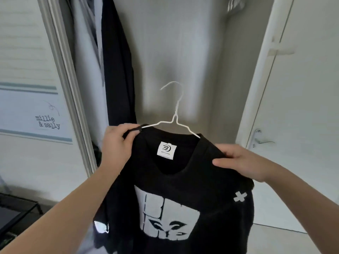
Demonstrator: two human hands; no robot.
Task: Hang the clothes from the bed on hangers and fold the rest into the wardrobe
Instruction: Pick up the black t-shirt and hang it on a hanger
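The black shirt (183,180) hung between your hands, left hand (117,143) pinching one shoulder, right hand (244,162) gripping the other; the hanger (175,119) hook rose nearer your left.

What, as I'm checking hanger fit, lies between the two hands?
Head view: between left hand and right hand lies the black top, its collar and white label, with the white hanger rising above.

Black printed sweater (176,208) hangs on white wire hanger (175,117) (hook upward).
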